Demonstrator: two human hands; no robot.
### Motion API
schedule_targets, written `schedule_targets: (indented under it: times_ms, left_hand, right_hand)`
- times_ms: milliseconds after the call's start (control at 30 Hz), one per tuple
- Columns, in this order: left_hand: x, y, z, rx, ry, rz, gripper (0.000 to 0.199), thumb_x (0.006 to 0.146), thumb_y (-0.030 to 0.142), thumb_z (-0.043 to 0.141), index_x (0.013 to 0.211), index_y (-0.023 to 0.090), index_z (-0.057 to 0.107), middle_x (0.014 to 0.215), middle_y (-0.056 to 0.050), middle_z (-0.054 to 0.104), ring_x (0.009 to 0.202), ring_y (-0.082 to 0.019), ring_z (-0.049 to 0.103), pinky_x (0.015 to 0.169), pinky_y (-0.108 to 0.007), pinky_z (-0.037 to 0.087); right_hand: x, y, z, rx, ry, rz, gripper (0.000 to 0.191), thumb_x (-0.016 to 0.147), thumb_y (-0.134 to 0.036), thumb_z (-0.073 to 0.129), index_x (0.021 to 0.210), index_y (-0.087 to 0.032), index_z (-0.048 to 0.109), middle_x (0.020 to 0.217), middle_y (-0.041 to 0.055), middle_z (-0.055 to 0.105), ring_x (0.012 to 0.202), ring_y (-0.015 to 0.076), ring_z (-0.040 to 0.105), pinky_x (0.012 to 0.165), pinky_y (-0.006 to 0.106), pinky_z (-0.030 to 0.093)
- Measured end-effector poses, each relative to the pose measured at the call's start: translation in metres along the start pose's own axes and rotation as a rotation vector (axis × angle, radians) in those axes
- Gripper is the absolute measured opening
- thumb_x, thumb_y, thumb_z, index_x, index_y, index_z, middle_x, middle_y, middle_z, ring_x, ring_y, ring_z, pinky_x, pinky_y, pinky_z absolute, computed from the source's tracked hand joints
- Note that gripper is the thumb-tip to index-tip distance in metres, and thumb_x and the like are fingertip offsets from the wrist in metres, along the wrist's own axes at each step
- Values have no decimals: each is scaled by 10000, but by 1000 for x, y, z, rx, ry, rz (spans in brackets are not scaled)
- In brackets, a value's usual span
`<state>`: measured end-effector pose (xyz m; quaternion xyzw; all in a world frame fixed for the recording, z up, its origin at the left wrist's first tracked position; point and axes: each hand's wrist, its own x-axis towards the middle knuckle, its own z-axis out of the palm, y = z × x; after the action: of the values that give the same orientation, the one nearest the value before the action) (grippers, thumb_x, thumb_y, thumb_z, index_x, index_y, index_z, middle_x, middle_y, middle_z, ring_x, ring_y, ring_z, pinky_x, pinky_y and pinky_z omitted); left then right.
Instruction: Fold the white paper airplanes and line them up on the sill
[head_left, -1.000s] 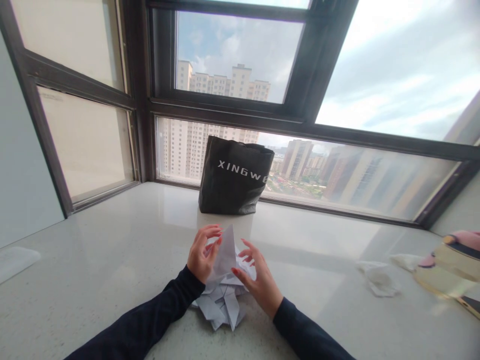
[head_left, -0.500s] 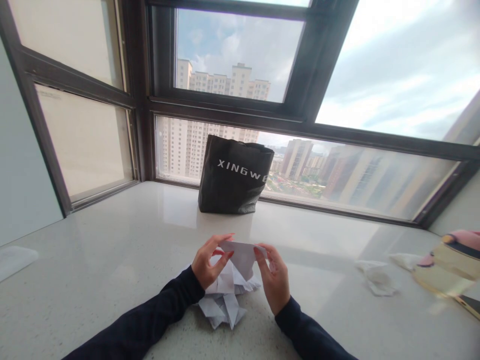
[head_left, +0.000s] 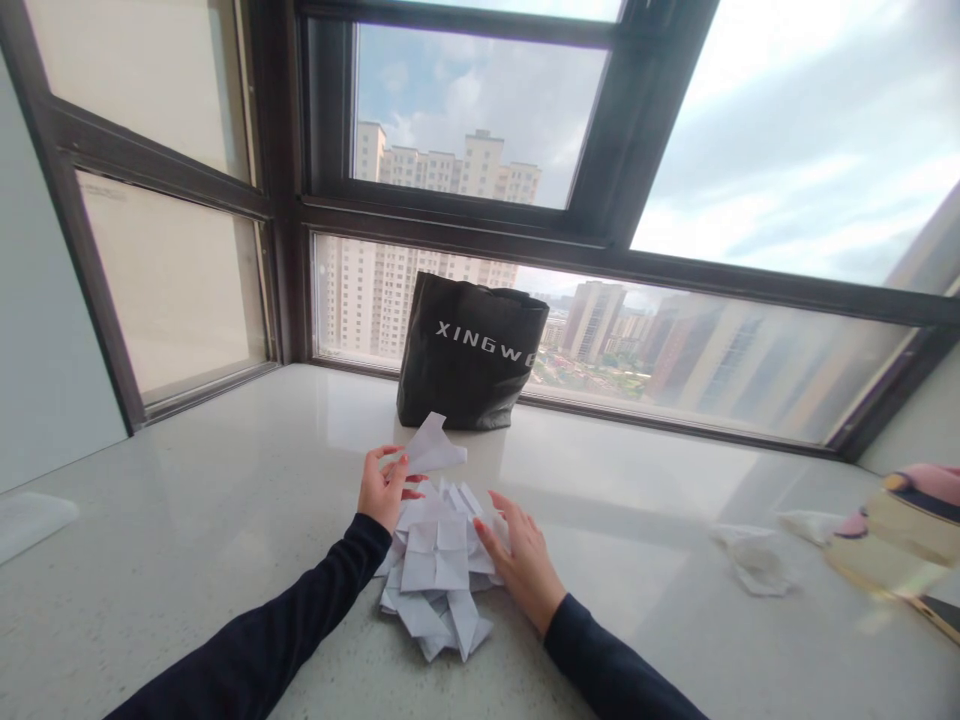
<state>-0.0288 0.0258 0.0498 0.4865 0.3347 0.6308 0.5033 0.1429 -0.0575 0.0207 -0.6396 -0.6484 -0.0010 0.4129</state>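
Observation:
A folded white paper piece is pinched between the thumb and fingers of my left hand, raised above the far left side of a paper pile. The pile of folded white papers lies on the pale speckled counter, with a square folded piece on top. My right hand is at the pile's right edge, thumb and fingers apart, holding nothing that shows.
A black bag stands upright behind the pile, near the window. Crumpled white tissue and a pink and cream object are at the right. A white packet lies at the far left.
The paper that both hands held has moved left and up, turned, and is now only in my left hand. My right hand has let go and moved slightly left; more of the pile shows.

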Motion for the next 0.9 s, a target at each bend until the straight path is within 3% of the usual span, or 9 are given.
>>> schedule_targets:
  times_ms: [100,200,433,567,733,900]
  left_hand:
    - [1,-1,-2,86,-21,57,442,692,358,572,1052,164,405,729,-22,605,689,-179,623,491,-230,471]
    - [3,-1,-3,136,-62,81,485,666,351,597,1081,136,464,772,-53,635,746,-192,611,544,-243,463]
    - [5,-4,2,75,-195,-132,390,570,336,679,872,122,557,856,-81,643,672,-190,632,602,-283,485]
    - [-2,-1,8,-5,-293,-189,430,559,370,698,863,126,518,726,-59,651,653,-194,636,623,-302,485]
    - [-16,1,13,-21,-540,-282,480,546,415,706,877,124,516,692,-60,654,625,-182,627,606,-286,473]
    - [-21,-7,11,117,-664,-172,370,638,450,619,799,119,581,710,-66,655,638,-182,607,627,-298,466]
  right_hand:
    - [-1,0,-2,-79,-58,22,353,798,-435,411,1073,-233,504,910,55,611,884,228,517,782,397,361]
    - [-1,-6,-7,-57,-141,-43,290,813,-411,398,1013,-255,538,925,37,616,880,216,510,779,373,354]
    - [-2,-17,-11,19,-264,-151,216,827,-342,403,900,-270,593,881,18,640,863,194,516,774,354,353]
    - [1,-13,-9,146,-141,-60,260,834,-362,372,926,-232,578,902,37,632,841,179,533,767,334,380]
    - [9,-9,-10,343,6,51,309,778,-450,430,860,-187,572,835,52,636,773,179,558,665,286,426]
    - [13,-4,-13,548,14,166,342,711,-492,508,772,-161,568,661,27,614,606,161,546,532,253,411]
